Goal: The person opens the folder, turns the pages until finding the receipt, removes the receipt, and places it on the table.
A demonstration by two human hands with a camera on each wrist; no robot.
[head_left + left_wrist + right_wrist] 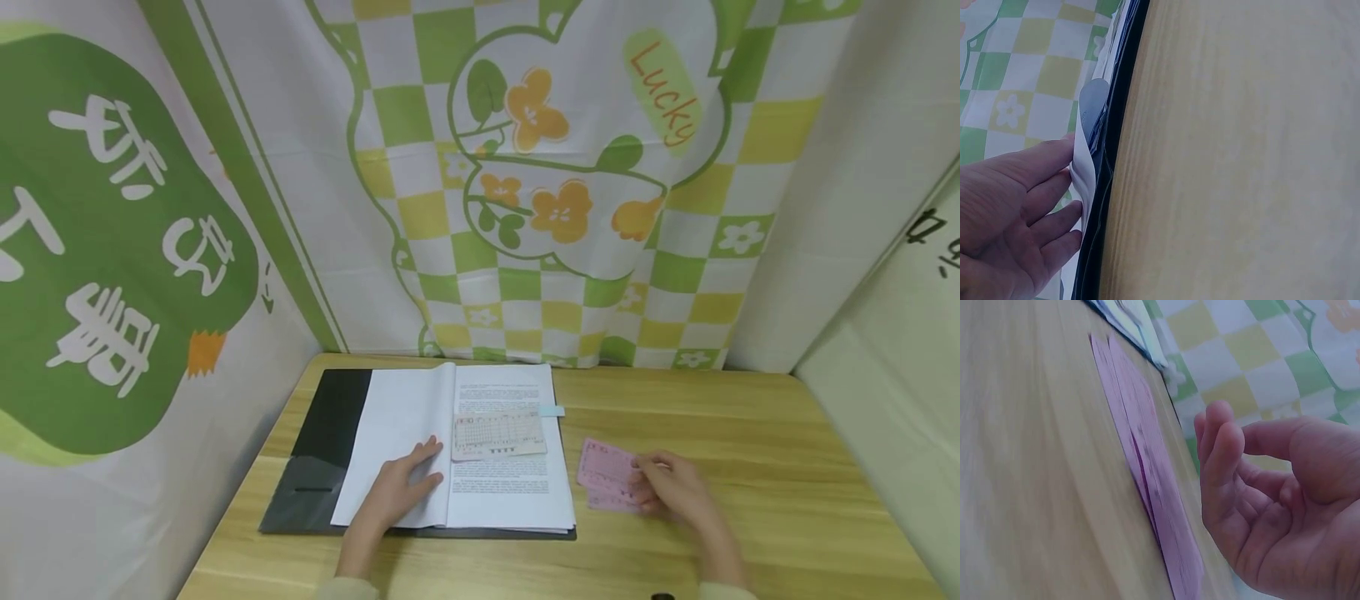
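Observation:
An open stack of printed pages (504,490) lies in a black folder (315,454). My left hand (402,487) rests on the blank left page (397,400) near the fold. In the left wrist view, the fingers of that hand (1029,206) touch a curved-up sheet (1083,178). A white form with a printed grid (498,433) lies across the right page. Two overlapping pink paper slips (606,465) lie on the table beside the folder. Over their right end is my right hand (675,487); in the right wrist view it is loosely curled beside the slips (1147,456), nothing between its fingers.
A pale blue tab (552,411) sticks out from the right edge of the pages. The wooden table (765,467) is bordered by a patterned curtain (555,317) behind and cloth walls on both sides. A small dark object (663,596) shows at the bottom edge.

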